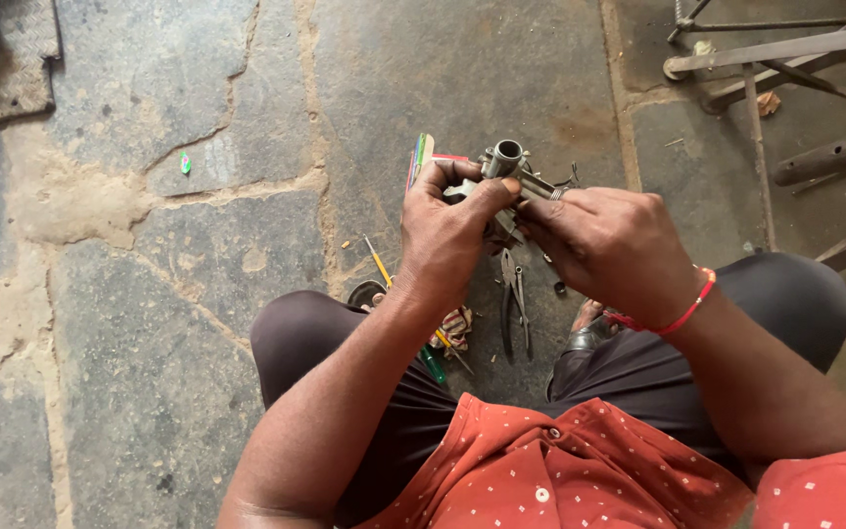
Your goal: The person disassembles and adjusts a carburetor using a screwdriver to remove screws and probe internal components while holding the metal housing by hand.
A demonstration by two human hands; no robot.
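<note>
1. Head view: left hand [447, 230] and right hand [611, 250] were raised over the lap, fingers of both clenched round a small grey metal part with a round tube opening [507, 167].
2. Part was dull, greasy, above the stone floor [198, 255], w/ grey pliers [514, 299] below.

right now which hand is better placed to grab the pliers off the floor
Probably the right hand. The pliers lie on the stone floor just below its fingers, and it only pinches the metal part, while the left hand wraps and supports that part.
</note>
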